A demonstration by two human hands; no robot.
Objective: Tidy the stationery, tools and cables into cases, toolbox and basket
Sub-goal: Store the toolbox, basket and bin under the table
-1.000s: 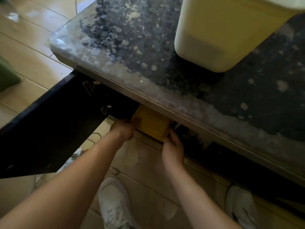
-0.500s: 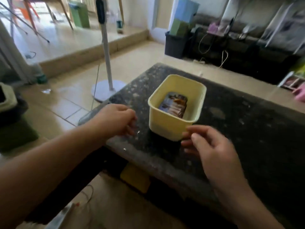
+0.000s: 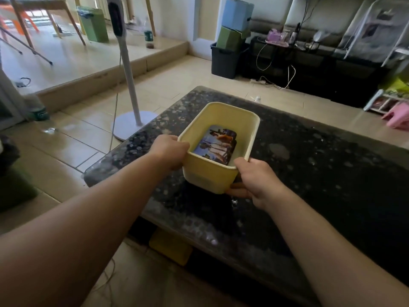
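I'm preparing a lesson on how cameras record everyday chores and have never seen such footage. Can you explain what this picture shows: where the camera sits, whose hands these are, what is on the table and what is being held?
There is no machine here. A person wears a wide-angle camera on the head, looking forward and down, so you see their own two bare arms reaching out from the bottom of the picture.

In front of them is a dark speckled stone table. On it stands a pale yellow plastic basket. Inside lies a flat case with a colourful printed picture; what it contains cannot be seen.

The left hand grips the basket's near left corner, and the right hand grips its near right corner. Whether it is lifted cannot be told. A yellow box shows under the table edge.
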